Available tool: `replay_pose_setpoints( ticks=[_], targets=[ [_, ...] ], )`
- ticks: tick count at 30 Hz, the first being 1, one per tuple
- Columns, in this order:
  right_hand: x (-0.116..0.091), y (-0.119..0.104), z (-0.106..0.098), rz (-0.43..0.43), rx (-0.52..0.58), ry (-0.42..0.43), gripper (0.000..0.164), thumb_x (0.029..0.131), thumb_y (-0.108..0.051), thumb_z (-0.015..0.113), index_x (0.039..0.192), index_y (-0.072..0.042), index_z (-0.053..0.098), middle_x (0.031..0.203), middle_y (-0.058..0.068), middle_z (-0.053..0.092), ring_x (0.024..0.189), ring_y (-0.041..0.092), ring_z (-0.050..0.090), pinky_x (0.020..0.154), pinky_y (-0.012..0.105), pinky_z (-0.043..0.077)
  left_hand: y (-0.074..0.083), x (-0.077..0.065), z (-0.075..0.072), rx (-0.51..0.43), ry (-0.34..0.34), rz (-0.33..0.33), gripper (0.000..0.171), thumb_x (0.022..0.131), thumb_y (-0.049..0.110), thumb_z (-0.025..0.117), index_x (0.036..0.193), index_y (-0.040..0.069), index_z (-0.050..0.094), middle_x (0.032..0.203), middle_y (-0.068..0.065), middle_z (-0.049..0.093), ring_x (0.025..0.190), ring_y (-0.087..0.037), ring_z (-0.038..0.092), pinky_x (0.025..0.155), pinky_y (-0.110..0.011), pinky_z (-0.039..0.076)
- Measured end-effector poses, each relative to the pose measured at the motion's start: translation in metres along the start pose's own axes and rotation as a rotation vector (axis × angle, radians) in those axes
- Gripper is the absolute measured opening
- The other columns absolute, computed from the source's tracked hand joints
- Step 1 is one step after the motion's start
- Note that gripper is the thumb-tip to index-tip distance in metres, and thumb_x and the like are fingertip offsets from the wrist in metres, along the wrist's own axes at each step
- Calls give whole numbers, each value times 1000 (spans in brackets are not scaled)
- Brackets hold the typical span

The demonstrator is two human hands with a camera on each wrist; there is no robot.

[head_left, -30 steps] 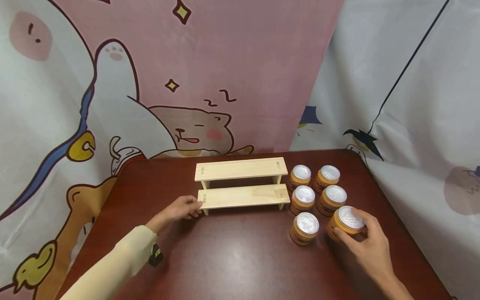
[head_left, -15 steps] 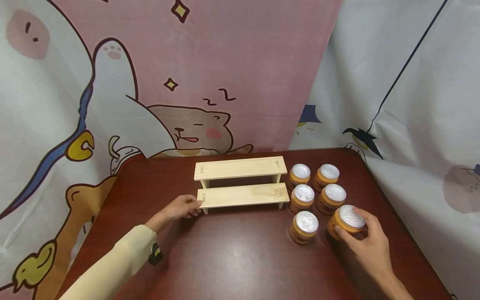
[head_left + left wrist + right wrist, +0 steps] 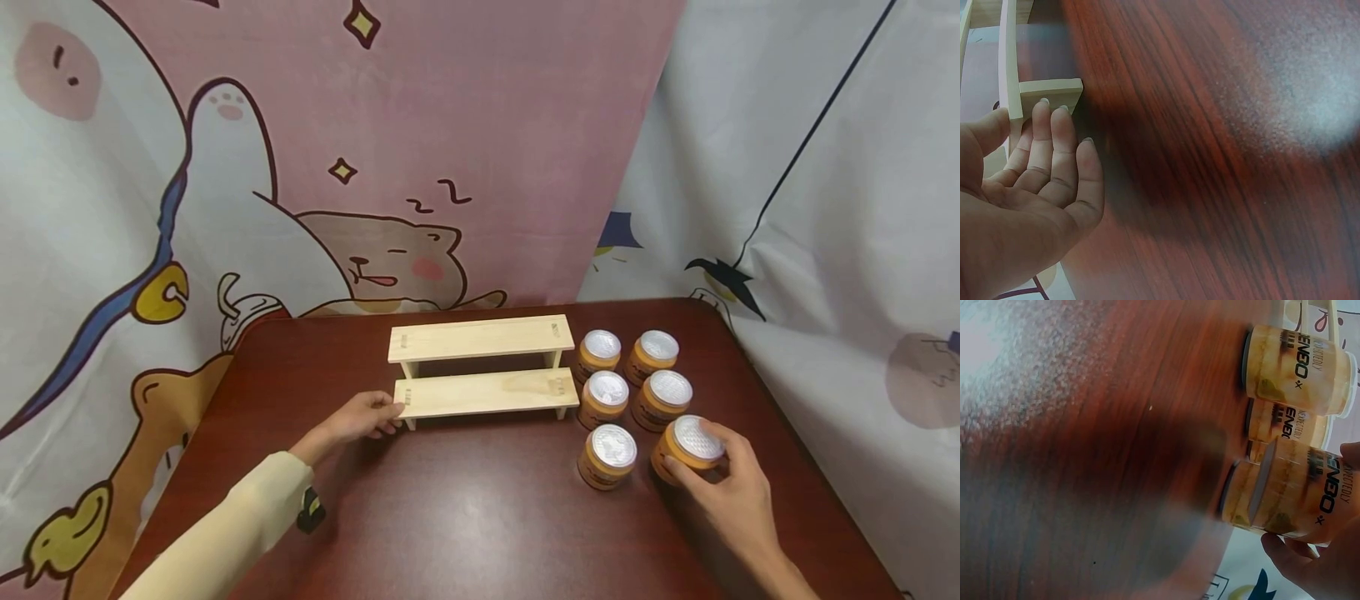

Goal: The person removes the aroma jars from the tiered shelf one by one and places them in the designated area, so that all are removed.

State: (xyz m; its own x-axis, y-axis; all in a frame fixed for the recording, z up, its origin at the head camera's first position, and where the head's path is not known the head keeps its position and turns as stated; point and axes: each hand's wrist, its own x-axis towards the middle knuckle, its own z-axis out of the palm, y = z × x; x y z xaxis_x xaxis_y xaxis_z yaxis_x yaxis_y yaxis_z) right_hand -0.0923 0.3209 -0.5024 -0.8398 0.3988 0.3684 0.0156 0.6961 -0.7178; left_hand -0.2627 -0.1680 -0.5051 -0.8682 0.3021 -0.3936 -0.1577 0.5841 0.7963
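Note:
My left hand [image 3: 367, 414] pinches the left end of the lower board of a two-tier wooden shelf [image 3: 487, 393], thumb on the board and fingers beneath. In the left wrist view, the fingertips are near a short leg [image 3: 1054, 90]. My right hand [image 3: 731, 479] grips an orange jar [image 3: 675, 454] with a silvery lid, thumb on one side and fingers on the other. The jar's base [image 3: 1263, 481] looks slightly off the table in the right wrist view. Left of it stands another such jar [image 3: 606, 458], apart from the hand.
More matching jars [image 3: 662, 400] stand in two columns right of the shelf, several in all. The dark red-brown table [image 3: 465, 517] ends at a printed cloth backdrop [image 3: 525, 150] behind and a pale cloth [image 3: 847, 333] at the right.
My right hand and the jar in it have shifted slightly left and nearer to me. The left hand keeps its hold on the shelf, which stays in place.

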Motion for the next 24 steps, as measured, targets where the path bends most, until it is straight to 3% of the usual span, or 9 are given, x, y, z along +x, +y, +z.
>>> replay_pose_setpoints(
  ticks=[4, 10, 24],
  targets=[
    [0, 1, 1, -6, -2, 2, 71, 66, 0, 90, 130, -2, 59, 123, -1, 57, 96, -13, 45, 74, 1, 38, 0, -1, 0, 4, 3, -2, 27, 102, 25, 58, 104, -2, 60, 95, -14, 73, 84, -19, 69, 73, -38, 55],
    [0, 3, 3, -31, -3, -3, 70, 66, 1, 90, 129, -1, 58, 126, 11, 60, 96, -14, 43, 73, 1, 38, 1, -2, 0, -7, -3, 14, 26, 103, 24, 57, 102, -2, 59, 95, -17, 73, 83, -20, 70, 71, -37, 55],
    [-1, 7, 7, -37, -40, -17, 70, 66, -3, 91, 128, -3, 59, 125, 14, 60, 95, -15, 40, 70, 5, 36, 0, -2, 1, -28, -3, 18, 26, 102, 25, 58, 103, -2, 59, 97, -19, 73, 86, -24, 71, 72, -39, 55]
  ],
)
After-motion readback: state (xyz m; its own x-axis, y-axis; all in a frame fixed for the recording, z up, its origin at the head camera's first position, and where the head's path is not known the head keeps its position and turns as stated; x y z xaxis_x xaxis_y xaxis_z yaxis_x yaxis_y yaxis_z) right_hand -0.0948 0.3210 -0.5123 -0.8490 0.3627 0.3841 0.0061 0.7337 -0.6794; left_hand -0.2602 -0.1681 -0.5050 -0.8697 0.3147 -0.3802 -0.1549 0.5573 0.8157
